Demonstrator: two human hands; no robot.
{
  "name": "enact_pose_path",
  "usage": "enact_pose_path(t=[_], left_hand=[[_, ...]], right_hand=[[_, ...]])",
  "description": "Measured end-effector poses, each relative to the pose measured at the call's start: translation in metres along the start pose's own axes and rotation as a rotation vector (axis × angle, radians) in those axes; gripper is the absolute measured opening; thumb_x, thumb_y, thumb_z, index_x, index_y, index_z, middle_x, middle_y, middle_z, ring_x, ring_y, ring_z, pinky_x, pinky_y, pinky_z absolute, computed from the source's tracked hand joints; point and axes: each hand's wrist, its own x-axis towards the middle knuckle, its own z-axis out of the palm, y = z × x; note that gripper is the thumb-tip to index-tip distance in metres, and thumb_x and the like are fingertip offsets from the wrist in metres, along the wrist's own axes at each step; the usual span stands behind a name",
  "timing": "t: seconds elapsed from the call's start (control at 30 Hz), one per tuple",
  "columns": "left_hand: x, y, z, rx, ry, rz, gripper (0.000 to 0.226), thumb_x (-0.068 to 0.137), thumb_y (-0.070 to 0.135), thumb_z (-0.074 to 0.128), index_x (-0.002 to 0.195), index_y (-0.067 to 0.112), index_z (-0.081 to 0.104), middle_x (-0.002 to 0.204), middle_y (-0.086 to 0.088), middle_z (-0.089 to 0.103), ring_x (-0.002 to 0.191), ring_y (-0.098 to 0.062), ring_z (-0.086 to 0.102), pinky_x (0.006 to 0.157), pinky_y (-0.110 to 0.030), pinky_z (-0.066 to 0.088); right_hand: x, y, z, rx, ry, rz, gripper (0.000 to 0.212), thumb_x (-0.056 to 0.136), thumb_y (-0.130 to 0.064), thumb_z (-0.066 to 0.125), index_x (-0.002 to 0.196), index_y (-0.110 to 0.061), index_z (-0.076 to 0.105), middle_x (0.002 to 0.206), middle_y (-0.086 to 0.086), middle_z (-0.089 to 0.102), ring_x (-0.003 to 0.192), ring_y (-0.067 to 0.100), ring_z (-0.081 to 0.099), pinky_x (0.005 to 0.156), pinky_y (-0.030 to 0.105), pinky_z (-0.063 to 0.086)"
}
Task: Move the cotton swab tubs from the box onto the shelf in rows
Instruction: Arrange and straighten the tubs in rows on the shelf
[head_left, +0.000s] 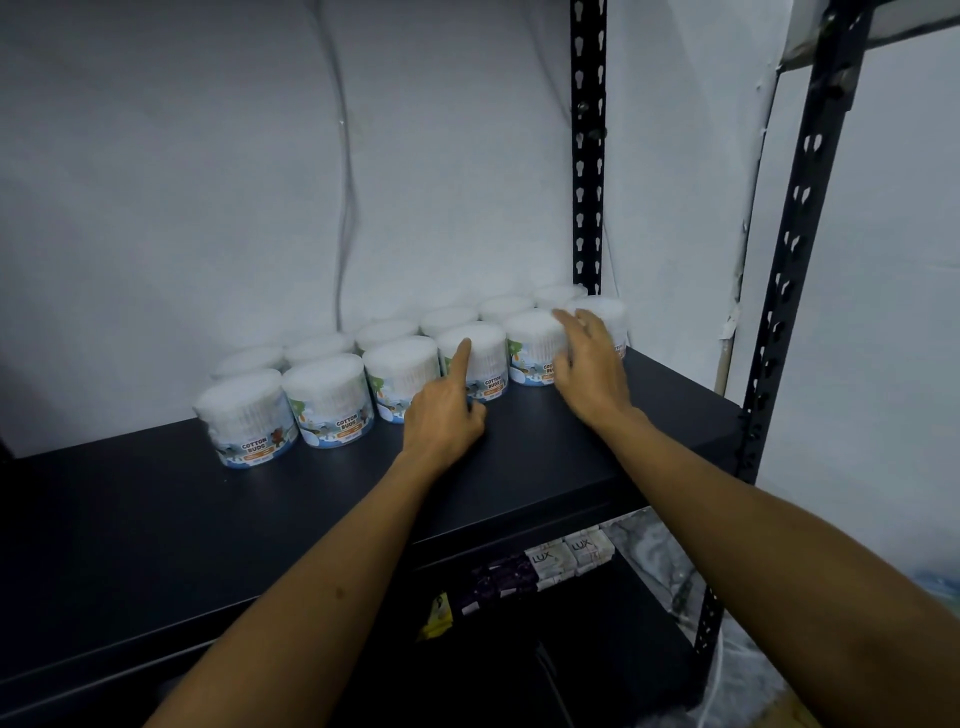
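Note:
Several round cotton swab tubs (330, 399) with white tops and "COTTON BUDS" labels stand in two rows along the back of the dark shelf (260, 519). My left hand (447, 415) points its index finger up against the front of a tub (488, 353) in the front row, the other fingers curled. My right hand (587, 369) lies with straight fingers against the two rightmost front tubs (535, 332). Neither hand holds a tub. The box is out of view.
A black slotted upright (588, 156) stands at the shelf's back right corner, another (789, 249) at the front right. Soap packs (566, 556) lie on the lower shelf. A white wall with a cable (345, 171) is behind.

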Motion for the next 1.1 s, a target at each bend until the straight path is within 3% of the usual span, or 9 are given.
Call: enact_pose_path(t=[0.1, 0.2, 0.27, 0.43, 0.7, 1.0, 1.1], left_hand=[[-0.001, -0.001, -0.001, 0.002, -0.003, 0.001, 0.084, 0.083, 0.016, 0.054, 0.153, 0.028, 0.009, 0.080, -0.005, 0.064, 0.074, -0.024, 0.059, 0.056, -0.034, 0.045], [-0.002, -0.001, -0.001, -0.009, -0.001, 0.010, 0.085, 0.083, 0.015, 0.055, 0.153, 0.027, 0.008, 0.081, -0.005, 0.064, 0.073, -0.023, 0.059, 0.055, -0.033, 0.045], [-0.002, 0.000, -0.001, -0.013, -0.001, 0.010, 0.085, 0.083, 0.016, 0.055, 0.153, 0.028, 0.009, 0.080, -0.005, 0.064, 0.073, -0.023, 0.059, 0.055, -0.032, 0.044], [-0.003, 0.001, -0.002, 0.011, -0.004, 0.007, 0.084, 0.083, 0.017, 0.055, 0.153, 0.027, 0.009, 0.077, -0.005, 0.060, 0.070, -0.022, 0.055, 0.053, -0.030, 0.037], [-0.003, 0.000, -0.001, 0.012, -0.012, 0.015, 0.085, 0.083, 0.017, 0.054, 0.153, 0.028, 0.008, 0.076, -0.005, 0.060, 0.067, -0.021, 0.055, 0.052, -0.030, 0.036], [-0.003, -0.001, -0.002, -0.004, -0.011, 0.023, 0.086, 0.083, 0.017, 0.055, 0.153, 0.026, 0.006, 0.076, -0.004, 0.061, 0.067, -0.021, 0.056, 0.054, -0.034, 0.044], [-0.008, -0.004, -0.006, -0.040, -0.019, 0.026, 0.086, 0.083, 0.017, 0.055, 0.153, 0.025, 0.006, 0.081, -0.003, 0.063, 0.072, -0.023, 0.059, 0.059, -0.038, 0.049]], right_hand=[[0.008, 0.012, -0.014, -0.102, 0.124, 0.111, 0.058, 0.085, 0.001, 0.053, 0.139, -0.016, 0.044, 0.147, 0.014, 0.035, 0.128, 0.035, 0.037, 0.097, 0.049, 0.043], [0.014, 0.033, -0.024, -0.084, 0.002, 0.213, 0.066, 0.083, 0.005, 0.054, 0.142, -0.022, 0.040, 0.154, 0.015, 0.021, 0.132, 0.037, 0.033, 0.100, 0.048, 0.042], [0.016, 0.041, -0.025, -0.021, -0.067, 0.249, 0.065, 0.083, 0.006, 0.051, 0.142, -0.021, 0.041, 0.153, 0.016, 0.020, 0.129, 0.038, 0.039, 0.101, 0.044, 0.040], [0.016, 0.042, -0.025, 0.036, -0.061, 0.177, 0.060, 0.082, 0.006, 0.049, 0.139, -0.011, 0.042, 0.143, 0.016, 0.037, 0.122, 0.035, 0.045, 0.099, 0.040, 0.039], [0.012, 0.041, -0.025, -0.036, -0.109, 0.175, 0.059, 0.088, -0.004, 0.052, 0.143, -0.016, 0.037, 0.148, 0.016, 0.023, 0.118, 0.039, 0.048, 0.098, 0.042, 0.043], [0.011, 0.040, -0.025, -0.077, -0.103, 0.154, 0.061, 0.087, -0.006, 0.054, 0.144, -0.017, 0.036, 0.146, 0.018, 0.025, 0.117, 0.041, 0.047, 0.096, 0.048, 0.045], [0.005, 0.032, -0.026, -0.175, -0.055, 0.150, 0.061, 0.086, -0.007, 0.056, 0.142, -0.014, 0.035, 0.143, 0.019, 0.030, 0.118, 0.039, 0.043, 0.089, 0.051, 0.047]])
